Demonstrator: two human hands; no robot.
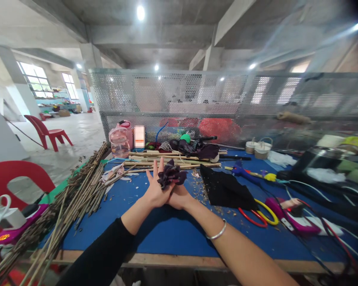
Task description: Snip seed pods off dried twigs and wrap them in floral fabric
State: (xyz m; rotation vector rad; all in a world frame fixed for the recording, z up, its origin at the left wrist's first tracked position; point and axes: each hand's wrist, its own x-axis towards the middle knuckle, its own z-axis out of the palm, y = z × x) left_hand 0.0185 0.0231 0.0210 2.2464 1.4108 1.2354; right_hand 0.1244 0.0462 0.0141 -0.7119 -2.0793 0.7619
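Observation:
A dark purple, ruffled artificial flower [170,174] is held up over the middle of the blue table. My left hand [158,192] holds it from the left, some fingers stretched up and spread beside the petals, the thumb side at its base. Close against the flower's underside is my right hand [179,196], meeting the left; its fingers are mostly hidden behind the petals and the other hand. Whether the flower has a stem does not show. Right of the hands lies a black cloth piece [226,188], with scissors with red and yellow handles [267,214] partly under it.
Long dry stalks [80,190] are heaped along the left edge. Bamboo sticks [179,161] and dark bundles [197,147] lie at the back, before a perforated metal screen [167,91]. A pink bottle [119,143] stands back left. Cables and a purple power strip [292,216] crowd the right.

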